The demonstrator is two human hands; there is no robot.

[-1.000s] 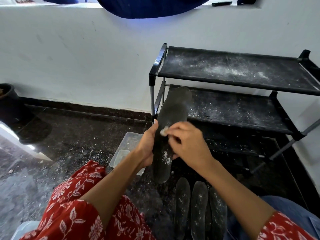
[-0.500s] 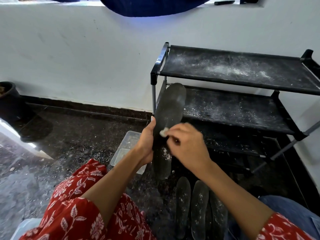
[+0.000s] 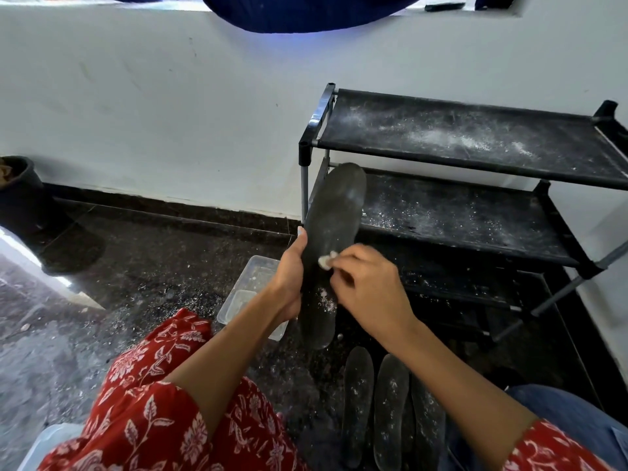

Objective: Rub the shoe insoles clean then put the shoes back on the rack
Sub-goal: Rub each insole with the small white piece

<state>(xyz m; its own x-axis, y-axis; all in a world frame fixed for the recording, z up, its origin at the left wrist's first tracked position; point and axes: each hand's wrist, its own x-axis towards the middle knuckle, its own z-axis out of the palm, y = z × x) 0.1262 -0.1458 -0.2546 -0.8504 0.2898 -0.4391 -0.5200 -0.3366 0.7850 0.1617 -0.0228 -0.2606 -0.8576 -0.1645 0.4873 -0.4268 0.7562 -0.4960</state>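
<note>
Right hand [image 3: 368, 287] pinches a white wad [image 3: 325, 261] against the insole [image 3: 331, 229] gripped by the left hand [image 3: 289, 280]; rubbing underway, powder just below the wad likely next.

No readable text anywhere: no labels, brands or nos. on the insole [image 3: 331, 212], the rack [image 3: 475, 137] or the tub [image 3: 253, 277]. White specks on them are powder, not print.
</note>
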